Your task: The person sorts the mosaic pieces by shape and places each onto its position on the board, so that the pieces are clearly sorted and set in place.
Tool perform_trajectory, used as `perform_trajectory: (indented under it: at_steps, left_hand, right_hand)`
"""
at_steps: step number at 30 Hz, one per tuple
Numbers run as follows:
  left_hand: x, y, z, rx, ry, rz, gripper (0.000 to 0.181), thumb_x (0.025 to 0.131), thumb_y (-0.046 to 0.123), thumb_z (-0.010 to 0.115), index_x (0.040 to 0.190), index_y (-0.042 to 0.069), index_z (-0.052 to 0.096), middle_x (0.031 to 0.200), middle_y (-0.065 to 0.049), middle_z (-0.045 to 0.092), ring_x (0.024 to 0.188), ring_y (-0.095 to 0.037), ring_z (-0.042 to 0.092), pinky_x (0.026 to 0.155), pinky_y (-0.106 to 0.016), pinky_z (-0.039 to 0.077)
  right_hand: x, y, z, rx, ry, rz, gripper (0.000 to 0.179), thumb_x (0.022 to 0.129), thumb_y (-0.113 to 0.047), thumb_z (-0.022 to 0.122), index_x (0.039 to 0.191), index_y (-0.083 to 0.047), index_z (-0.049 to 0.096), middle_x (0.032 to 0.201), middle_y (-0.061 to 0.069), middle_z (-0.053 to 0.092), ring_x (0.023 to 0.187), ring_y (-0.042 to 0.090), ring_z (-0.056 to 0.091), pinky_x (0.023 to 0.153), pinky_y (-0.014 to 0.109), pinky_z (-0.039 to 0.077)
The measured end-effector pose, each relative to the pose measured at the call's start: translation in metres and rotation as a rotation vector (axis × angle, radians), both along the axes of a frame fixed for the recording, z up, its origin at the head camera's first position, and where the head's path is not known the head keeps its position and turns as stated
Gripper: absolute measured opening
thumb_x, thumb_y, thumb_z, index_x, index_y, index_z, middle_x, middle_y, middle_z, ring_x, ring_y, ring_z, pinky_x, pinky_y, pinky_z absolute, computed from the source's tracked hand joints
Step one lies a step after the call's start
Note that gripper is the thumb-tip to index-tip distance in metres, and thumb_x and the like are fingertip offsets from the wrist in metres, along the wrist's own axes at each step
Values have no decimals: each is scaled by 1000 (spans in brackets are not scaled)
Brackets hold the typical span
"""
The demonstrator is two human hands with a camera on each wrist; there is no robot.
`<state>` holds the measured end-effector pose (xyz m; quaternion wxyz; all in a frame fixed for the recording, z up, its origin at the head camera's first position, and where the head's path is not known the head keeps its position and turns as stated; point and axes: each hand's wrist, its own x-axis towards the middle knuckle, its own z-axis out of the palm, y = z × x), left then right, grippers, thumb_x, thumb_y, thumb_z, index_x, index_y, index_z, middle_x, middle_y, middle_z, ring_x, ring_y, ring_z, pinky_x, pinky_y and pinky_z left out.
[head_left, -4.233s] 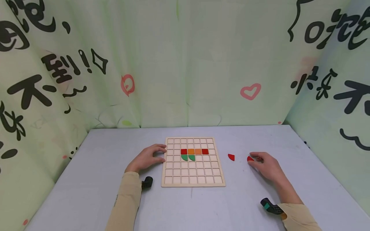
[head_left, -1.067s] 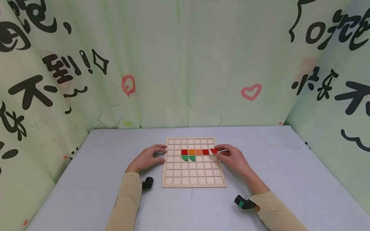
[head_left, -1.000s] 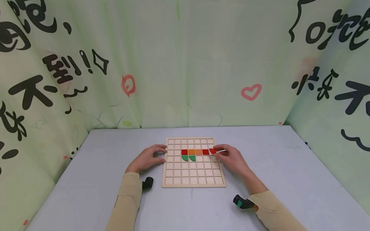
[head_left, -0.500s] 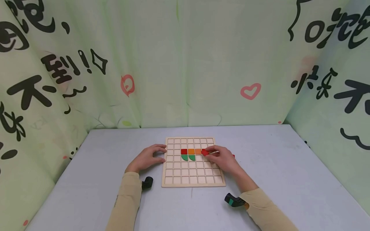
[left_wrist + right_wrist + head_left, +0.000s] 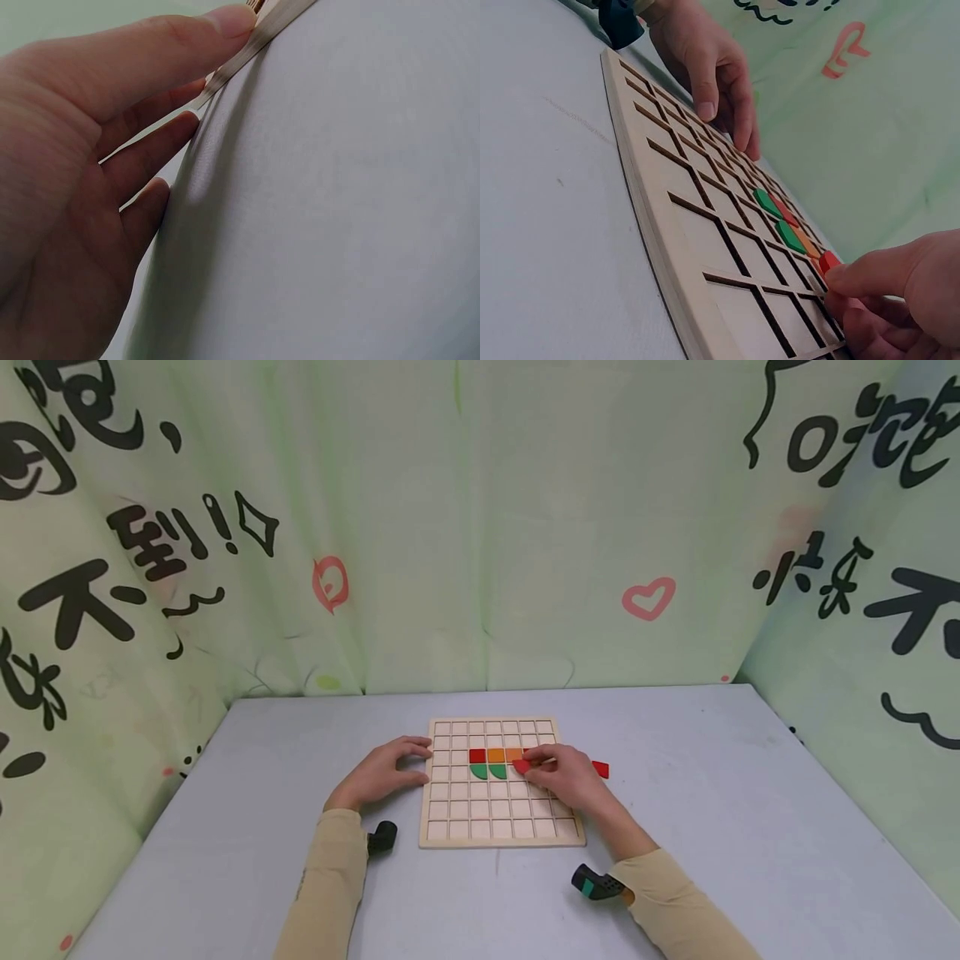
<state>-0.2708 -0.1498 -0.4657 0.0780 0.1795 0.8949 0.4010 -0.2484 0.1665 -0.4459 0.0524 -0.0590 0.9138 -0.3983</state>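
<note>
A wooden grid board (image 5: 501, 842) lies on the table. My left hand (image 5: 381, 770) rests against its left edge; the left wrist view shows the thumb on the board's rim (image 5: 262, 34), fingers extended. My right hand (image 5: 567, 775) pinches a red quarter-circle piece (image 5: 521, 766) between thumb and fingers over the board, just right of two green quarter-circle pieces (image 5: 497, 771). Above them runs a row: a red square (image 5: 477, 756), two orange squares (image 5: 496, 756) and a red square mostly hidden by my right fingers. In the right wrist view the pinched red piece (image 5: 829, 261) sits at my fingertips.
Another red quarter-circle piece (image 5: 602, 769) lies on the table right of the board, beside my right hand. The white-covered table (image 5: 225, 852) ends in front of a printed curtain (image 5: 420, 543). A black device (image 5: 596, 882) is at the right wrist.
My right hand has brought the red quarter-circle piece from the table at right onto the board, then left and slightly nearer, below the square row. The left hand stays put.
</note>
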Motion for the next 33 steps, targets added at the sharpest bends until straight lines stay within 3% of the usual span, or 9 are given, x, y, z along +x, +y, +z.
perform_trajectory:
  at_steps: [13, 33]
  left_hand:
    - [2, 1, 0, 12, -8, 12, 39, 84, 19, 78, 121, 9, 68, 144, 0, 51, 139, -26, 37, 115, -45, 31]
    - [2, 2, 0, 4, -17, 25, 39, 84, 20, 78, 121, 11, 68, 144, 1, 51, 140, -25, 37, 115, -45, 31]
  right_hand:
    - [1, -5, -4, 78, 120, 75, 22, 86, -10, 73, 108, -6, 73, 106, 5, 66, 87, 17, 58, 79, 32, 52]
    - [0, -7, -6, 88, 131, 62, 21, 86, -9, 73, 107, -5, 73, 102, 6, 65, 85, 18, 56, 77, 32, 52]
